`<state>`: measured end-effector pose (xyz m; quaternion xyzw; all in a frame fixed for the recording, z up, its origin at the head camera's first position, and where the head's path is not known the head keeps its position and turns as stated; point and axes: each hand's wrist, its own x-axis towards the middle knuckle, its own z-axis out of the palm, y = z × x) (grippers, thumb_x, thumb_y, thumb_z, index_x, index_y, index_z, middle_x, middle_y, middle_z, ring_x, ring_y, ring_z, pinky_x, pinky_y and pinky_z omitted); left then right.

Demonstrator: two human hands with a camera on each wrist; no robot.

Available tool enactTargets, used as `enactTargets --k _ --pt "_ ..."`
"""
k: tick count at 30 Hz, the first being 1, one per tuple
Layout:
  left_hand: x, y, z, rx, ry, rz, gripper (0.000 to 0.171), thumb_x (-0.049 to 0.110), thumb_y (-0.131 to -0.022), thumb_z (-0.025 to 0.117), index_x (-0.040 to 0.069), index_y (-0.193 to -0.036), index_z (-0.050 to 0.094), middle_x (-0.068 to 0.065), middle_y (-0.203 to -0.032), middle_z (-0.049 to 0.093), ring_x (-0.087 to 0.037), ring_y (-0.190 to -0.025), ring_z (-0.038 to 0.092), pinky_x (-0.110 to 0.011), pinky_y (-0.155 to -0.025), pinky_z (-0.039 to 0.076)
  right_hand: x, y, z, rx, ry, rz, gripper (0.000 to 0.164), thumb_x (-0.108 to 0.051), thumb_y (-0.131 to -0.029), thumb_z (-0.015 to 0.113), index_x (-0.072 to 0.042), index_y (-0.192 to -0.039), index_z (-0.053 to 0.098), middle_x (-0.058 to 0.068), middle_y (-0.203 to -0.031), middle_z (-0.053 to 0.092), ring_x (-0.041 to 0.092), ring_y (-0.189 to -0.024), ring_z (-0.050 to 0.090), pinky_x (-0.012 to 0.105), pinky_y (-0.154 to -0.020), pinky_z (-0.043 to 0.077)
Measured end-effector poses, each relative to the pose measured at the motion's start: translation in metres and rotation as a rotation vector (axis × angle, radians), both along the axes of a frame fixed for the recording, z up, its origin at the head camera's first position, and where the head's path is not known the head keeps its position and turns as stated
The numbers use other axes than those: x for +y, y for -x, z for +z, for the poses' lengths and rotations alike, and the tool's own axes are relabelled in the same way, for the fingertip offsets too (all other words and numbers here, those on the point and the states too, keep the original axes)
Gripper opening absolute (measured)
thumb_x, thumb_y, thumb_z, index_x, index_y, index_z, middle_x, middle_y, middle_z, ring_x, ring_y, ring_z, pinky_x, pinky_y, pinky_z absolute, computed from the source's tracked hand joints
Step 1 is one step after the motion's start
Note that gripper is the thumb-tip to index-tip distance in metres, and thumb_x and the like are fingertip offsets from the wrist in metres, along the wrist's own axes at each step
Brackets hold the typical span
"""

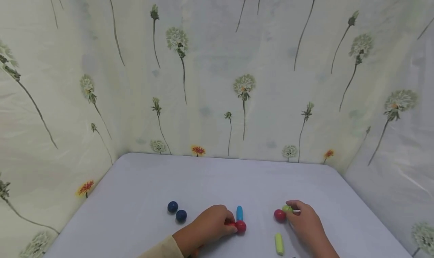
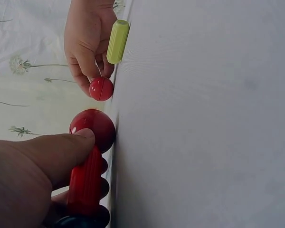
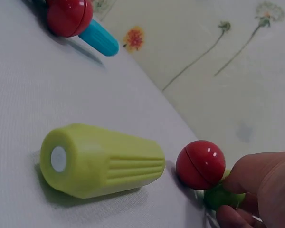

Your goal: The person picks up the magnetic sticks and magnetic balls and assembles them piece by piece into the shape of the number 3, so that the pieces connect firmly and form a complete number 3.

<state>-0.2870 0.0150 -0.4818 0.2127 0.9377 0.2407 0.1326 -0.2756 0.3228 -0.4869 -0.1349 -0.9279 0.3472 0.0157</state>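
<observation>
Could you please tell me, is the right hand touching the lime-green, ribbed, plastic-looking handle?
Apart. The head view shows bare white tabletop between the right hand and the lime-green, ribbed, plastic-looking handle.

A plain, light beige sleeve with a straight end stops just short of the bare left hand, and the right hand is bare too.

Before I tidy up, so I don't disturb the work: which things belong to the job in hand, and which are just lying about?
Apparently in use:
red handle, gripped by the left hand, and red ball at its end
green ball, pinched by the right hand
second red ball beside it

Probably just lying about:
two dark blue balls
light blue piece
yellow-green piece
</observation>
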Motion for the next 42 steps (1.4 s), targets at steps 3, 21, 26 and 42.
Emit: enactTargets --k 3,21,26,42 --pt "0.000 0.000 0.000 -0.010 -0.008 0.003 0.017 0.038 -0.090 0.083 0.024 -0.099 0.080 0.011 -0.084 0.060 -0.007 -0.079 0.053 -0.029 -0.076 0.050 0.000 0.000 -0.003 -0.003 0.004 -0.010 0.044 -0.022 -0.098 0.068 -0.005 -0.139 0.061 0.024 -0.138 0.062 0.041 -0.122 0.061 0.059 -0.097 0.053" --pt "-0.001 -0.001 0.001 -0.022 -0.043 0.018 0.013 0.032 -0.087 0.087 0.024 -0.094 0.079 0.012 -0.084 0.062 -0.008 -0.080 0.054 -0.029 -0.077 0.050 -0.021 -0.001 0.009 0.088 -0.001 -0.031 0.050 -0.026 -0.100 0.070 -0.006 -0.144 0.057 0.017 -0.136 0.064 0.032 -0.120 0.063 0.052 -0.094 0.055" --pt "-0.001 -0.001 0.000 -0.027 -0.050 0.017 0.013 0.032 -0.087 0.087 0.024 -0.094 0.079 0.012 -0.083 0.062 -0.008 -0.080 0.054 -0.029 -0.075 0.049 -0.037 -0.008 0.017 0.096 0.023 0.016 0.048 -0.030 -0.100 0.069 -0.011 -0.143 0.058 0.013 -0.135 0.067 0.033 -0.123 0.064 0.055 -0.096 0.053" --pt "-0.003 0.000 0.001 -0.039 -0.045 -0.007 0.014 0.033 -0.087 0.087 0.024 -0.095 0.080 0.012 -0.081 0.062 -0.008 -0.078 0.055 -0.026 -0.072 0.048 -0.091 0.001 0.015 0.136 0.006 0.229 0.038 -0.020 -0.101 0.069 -0.019 -0.138 0.066 0.004 -0.137 0.069 0.029 -0.122 0.068 0.057 -0.104 0.052"
